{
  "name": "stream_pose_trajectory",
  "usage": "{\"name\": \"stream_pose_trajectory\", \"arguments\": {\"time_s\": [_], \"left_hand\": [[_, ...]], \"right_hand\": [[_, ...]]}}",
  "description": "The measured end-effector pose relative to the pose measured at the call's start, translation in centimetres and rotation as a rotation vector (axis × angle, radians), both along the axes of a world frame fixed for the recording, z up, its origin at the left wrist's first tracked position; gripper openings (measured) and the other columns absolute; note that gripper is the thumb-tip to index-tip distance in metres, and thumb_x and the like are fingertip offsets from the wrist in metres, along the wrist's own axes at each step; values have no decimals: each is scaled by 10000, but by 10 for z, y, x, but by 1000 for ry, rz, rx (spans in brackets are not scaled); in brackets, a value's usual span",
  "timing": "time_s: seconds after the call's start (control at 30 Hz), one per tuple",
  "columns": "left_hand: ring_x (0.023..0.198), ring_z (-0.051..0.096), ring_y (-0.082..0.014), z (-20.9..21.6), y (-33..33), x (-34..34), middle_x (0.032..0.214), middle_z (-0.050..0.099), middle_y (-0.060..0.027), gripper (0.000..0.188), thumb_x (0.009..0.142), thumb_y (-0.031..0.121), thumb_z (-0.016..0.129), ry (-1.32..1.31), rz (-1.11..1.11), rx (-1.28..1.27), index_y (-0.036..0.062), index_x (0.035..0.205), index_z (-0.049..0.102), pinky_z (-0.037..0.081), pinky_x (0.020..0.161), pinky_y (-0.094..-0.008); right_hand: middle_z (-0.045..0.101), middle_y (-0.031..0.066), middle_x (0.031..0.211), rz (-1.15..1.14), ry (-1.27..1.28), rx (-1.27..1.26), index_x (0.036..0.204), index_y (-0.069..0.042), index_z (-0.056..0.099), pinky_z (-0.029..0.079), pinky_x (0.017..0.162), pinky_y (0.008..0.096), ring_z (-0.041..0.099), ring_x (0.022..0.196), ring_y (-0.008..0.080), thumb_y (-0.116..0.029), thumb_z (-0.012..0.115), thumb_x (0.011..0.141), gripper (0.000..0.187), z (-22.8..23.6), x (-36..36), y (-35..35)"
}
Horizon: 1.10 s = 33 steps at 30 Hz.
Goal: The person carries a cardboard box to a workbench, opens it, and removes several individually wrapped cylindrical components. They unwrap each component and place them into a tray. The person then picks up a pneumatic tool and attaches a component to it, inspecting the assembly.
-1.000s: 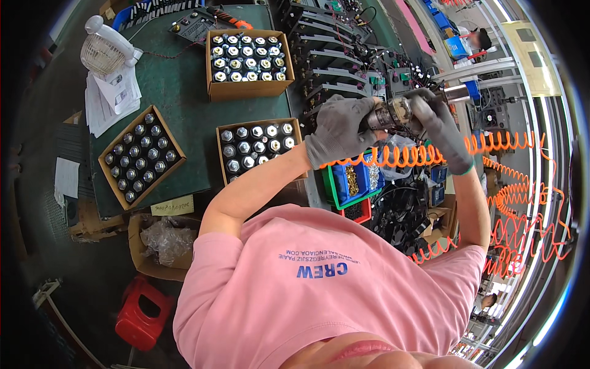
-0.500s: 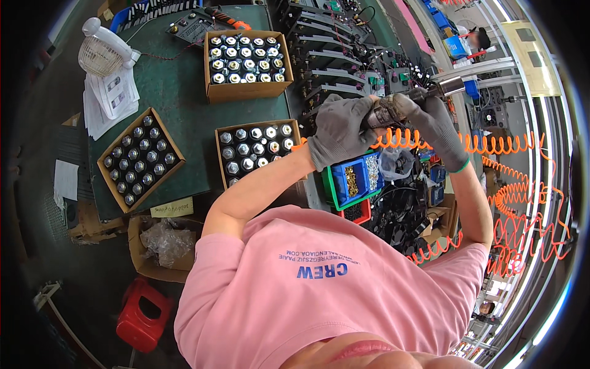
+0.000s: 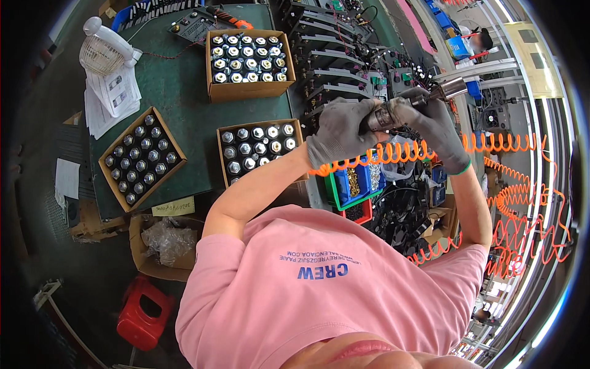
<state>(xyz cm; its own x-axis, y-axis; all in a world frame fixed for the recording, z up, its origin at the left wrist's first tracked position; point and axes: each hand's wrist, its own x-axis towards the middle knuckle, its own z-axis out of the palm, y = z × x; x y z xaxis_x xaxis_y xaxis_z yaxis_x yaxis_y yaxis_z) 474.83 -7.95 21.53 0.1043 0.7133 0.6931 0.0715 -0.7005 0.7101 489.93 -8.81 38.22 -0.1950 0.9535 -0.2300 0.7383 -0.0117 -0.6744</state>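
Note:
Both hands wear grey knitted gloves and are raised over the right side of the bench. My left hand (image 3: 345,128) is closed round the near end of a dark air wrench (image 3: 382,119). Farther along the same tool, my right hand (image 3: 437,126) is wrapped round it, its fingers partly hidden behind the body. A shiny cylindrical socket (image 3: 453,90) sticks out to the upper right beyond my right hand. An orange coiled air hose (image 3: 393,151) stretches below both hands and passes across my left wrist. Where it joins the tool is hidden.
Cartons of hex-topped metal parts (image 3: 251,92), (image 3: 228,135), (image 3: 117,187) stand on the green bench (image 3: 175,123). Black bracketed panels (image 3: 329,58) line the back. Blue bins of small fasteners (image 3: 362,175) sit under my hands. A white fan (image 3: 101,52) stands at left.
The tool and my hands have shifted and tilted slightly, my right hand a little lower. The coiled hose has swung down and left, and now crosses in front of my left wrist.

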Motion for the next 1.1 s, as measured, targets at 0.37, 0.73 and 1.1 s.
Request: {"name": "stream_pose_trajectory", "arguments": {"time_s": [0.37, 0.73, 1.1], "left_hand": [[630, 623, -266, 5, -6, 2, 741, 651, -81, 570, 681, 409, 799, 44, 266, 151, 61, 1102, 634, 441, 661, -379], [712, 652, -278, 5, -8, 3, 836, 685, -99, 547, 680, 346, 806, 41, 128, 6, 63, 1111, 623, 461, 706, -372], [660, 636, -246, 3, -4, -1, 780, 670, -77, 589, 671, 410, 809, -13, 170, 113, 54, 1106, 632, 431, 674, -368]], "right_hand": [[607, -5, 890, -140, -182, 48, 1054, -10, 604, 471, 726, 288, 535, 825, 94, -387, 668, 892, 415, -7, 4, 3], [624, -5, 849, -132, 47, -42, 1028, 17, 627, 465, 666, 309, 534, 749, 102, -338, 703, 866, 398, 8, -2, 2], [603, 24, 985, -52, 140, -9, 1151, 16, 597, 437, 769, 261, 524, 884, 101, -380, 640, 898, 472, 10, -6, -8]]}}
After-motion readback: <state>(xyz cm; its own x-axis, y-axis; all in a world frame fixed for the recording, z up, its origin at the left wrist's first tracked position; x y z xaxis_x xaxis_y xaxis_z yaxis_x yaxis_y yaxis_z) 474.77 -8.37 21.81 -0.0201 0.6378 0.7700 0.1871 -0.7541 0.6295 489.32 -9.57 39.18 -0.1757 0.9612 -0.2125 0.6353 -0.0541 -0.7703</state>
